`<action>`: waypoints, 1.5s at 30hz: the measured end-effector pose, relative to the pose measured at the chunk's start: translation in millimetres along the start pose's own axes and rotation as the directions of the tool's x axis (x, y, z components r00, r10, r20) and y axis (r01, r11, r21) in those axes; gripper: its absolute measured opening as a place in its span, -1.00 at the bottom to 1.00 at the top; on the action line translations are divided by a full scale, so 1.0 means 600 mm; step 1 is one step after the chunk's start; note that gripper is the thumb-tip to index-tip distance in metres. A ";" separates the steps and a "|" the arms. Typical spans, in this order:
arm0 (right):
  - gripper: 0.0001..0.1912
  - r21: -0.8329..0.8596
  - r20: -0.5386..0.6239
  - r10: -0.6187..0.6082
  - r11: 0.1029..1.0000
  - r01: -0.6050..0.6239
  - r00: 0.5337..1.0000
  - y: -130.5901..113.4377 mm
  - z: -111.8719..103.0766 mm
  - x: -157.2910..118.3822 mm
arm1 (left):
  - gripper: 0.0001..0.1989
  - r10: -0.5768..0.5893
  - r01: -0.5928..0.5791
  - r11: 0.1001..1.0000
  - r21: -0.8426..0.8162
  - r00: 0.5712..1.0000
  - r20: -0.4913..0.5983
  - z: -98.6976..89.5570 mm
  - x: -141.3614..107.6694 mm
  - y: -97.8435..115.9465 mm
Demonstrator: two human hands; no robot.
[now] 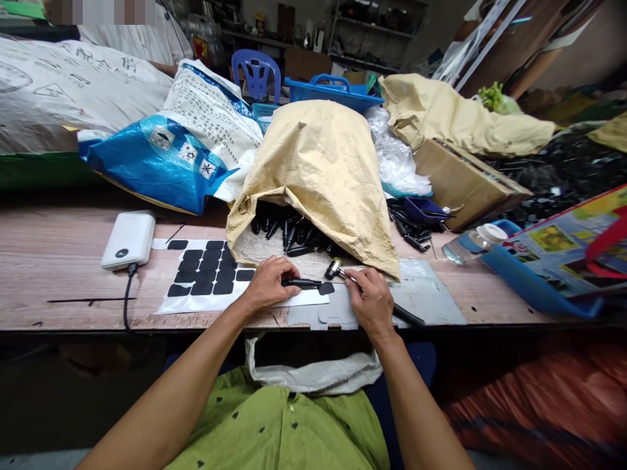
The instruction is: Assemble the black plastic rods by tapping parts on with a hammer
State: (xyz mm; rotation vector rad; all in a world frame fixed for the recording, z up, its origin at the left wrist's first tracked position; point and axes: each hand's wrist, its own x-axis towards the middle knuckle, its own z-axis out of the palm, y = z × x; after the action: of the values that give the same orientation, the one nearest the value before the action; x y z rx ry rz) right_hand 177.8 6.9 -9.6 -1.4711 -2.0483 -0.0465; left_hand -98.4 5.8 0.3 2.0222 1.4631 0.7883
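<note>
My left hand (270, 284) is closed on a slim black pen-like piece (304, 283), which lies level near the table edge and points right. A small hammer (334, 268) with a metal head and a black grip is in my right hand (371, 301), the fingers wrapped round its shaft. The hammer head hovers or rests just above the tip of the black piece; I cannot tell if they touch. Under my left hand lies a white sheet (179, 305) with rows of black rounded patches (206, 274). Behind both hands, a tan sack (323, 156) opens toward me, with several black pieces (294, 235) in its mouth.
A white power bank (128, 238) with a cable sits at left. Blue-white sack (157, 156) stands behind it. To the right are a clear bottle (473, 243), a blue tray (548, 294), wooden boards (455, 176) and loose black parts (414, 225). Another person (132, 39) is at upper left.
</note>
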 end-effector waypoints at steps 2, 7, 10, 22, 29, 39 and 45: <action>-0.77 0.001 0.000 0.002 1.000 -0.002 1.000 -0.002 0.001 -0.002 | -0.82 0.000 0.000 1.000 0.008 1.000 0.004 -0.001 -0.001 0.001; -0.76 -0.016 0.009 0.011 1.000 -0.011 1.000 -0.005 -0.001 -0.002 | -0.79 0.006 -0.006 1.000 0.022 1.000 0.015 -0.002 -0.002 0.003; -0.76 -0.021 0.012 0.013 1.000 -0.012 1.000 -0.005 -0.001 -0.003 | -0.79 0.016 -0.017 0.999 0.028 1.000 0.013 -0.002 -0.002 0.003; -0.75 -0.039 0.014 0.011 0.999 -0.011 1.000 -0.008 -0.002 -0.002 | -0.82 0.008 -0.008 0.999 0.047 1.000 0.004 0.002 -0.002 0.001; -0.76 -0.038 0.006 0.011 0.999 -0.011 1.000 -0.006 -0.001 -0.002 | -0.82 0.022 -0.023 0.999 0.045 1.000 0.009 0.004 -0.003 -0.005; -0.77 -0.035 0.000 0.012 0.999 -0.012 1.000 -0.005 0.001 -0.003 | -0.84 0.029 -0.029 0.999 0.040 1.000 0.013 0.001 -0.006 -0.001; -0.77 -0.030 0.012 0.022 0.999 -0.021 1.000 -0.005 0.001 -0.003 | -0.84 0.022 -0.022 1.000 0.011 1.000 0.006 0.000 -0.007 0.001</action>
State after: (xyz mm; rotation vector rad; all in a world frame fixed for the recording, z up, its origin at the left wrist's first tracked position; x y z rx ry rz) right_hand 175.5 4.2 -10.1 -1.5154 -2.0500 -0.0598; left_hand -99.0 1.6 0.2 2.0506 1.4471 0.7848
